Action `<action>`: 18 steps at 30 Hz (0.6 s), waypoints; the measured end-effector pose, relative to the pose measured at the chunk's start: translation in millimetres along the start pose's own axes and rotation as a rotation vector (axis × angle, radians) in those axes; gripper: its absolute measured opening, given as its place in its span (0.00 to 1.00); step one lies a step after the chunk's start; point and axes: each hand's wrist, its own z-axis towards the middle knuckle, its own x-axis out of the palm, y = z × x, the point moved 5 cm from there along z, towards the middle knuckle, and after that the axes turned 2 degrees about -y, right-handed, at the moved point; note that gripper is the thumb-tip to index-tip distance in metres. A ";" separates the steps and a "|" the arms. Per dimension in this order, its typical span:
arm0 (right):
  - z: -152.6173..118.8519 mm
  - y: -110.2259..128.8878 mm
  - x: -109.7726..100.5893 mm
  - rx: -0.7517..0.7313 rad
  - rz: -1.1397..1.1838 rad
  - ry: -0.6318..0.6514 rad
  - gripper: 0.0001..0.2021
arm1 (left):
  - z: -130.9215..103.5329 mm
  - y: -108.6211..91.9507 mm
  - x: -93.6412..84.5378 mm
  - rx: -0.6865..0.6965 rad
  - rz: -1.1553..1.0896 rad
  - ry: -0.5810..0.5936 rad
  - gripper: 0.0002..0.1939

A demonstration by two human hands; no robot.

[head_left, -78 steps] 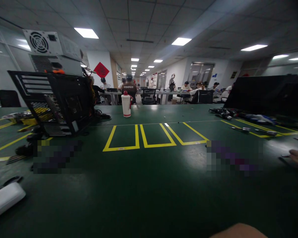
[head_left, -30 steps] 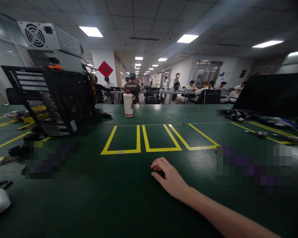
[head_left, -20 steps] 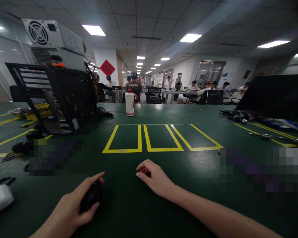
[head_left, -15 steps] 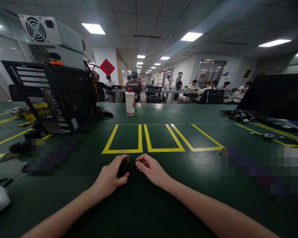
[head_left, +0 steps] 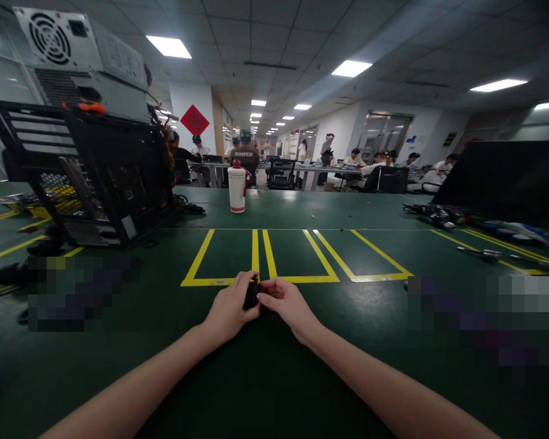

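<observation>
My left hand (head_left: pixel 229 305) is wrapped round a small black object (head_left: pixel 251 296) with a rounded body; its exact kind cannot be made out. The fingers lie over its far side and the thumb is below it. Against the right side of the black object, my right hand (head_left: pixel 286 305) has its thumb and fingertips pinched together. Whatever lies between those right fingertips is hidden. Both hands are low over the green table (head_left: pixel 348 341), at the near edge of the yellow tape outlines (head_left: pixel 304 279).
At the left stands an open black computer case (head_left: pixel 119 183) with a power supply (head_left: pixel 91 42) on top. A white cup (head_left: pixel 236 190) with a red lid is behind the tape. Tools (head_left: pixel 480 253) and a black panel (head_left: pixel 507 180) lie right. Several people sit in the background.
My left hand has moved right with the black object. My right hand's fingertips, apart from it before, now touch its right side. The view has shifted slightly.
</observation>
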 end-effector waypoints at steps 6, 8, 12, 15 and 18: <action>-19.9 8.4 5.0 -0.127 -0.046 0.013 0.19 | -22.0 -15.3 -9.1 0.129 -0.021 0.031 0.29; -24.2 8.0 6.8 -0.148 -0.058 0.019 0.20 | -28.1 -17.2 -11.9 0.170 -0.042 0.063 0.31; -29.1 6.7 8.7 -0.183 -0.087 0.044 0.17 | -35.1 -15.8 -18.0 0.186 -0.095 0.124 0.33; -30.7 7.0 8.5 -0.201 -0.100 0.050 0.16 | -36.9 -16.3 -21.0 0.190 -0.130 0.183 0.32; -31.4 9.1 9.3 -0.191 -0.089 0.068 0.17 | -36.2 -17.7 -24.6 0.198 -0.157 0.152 0.30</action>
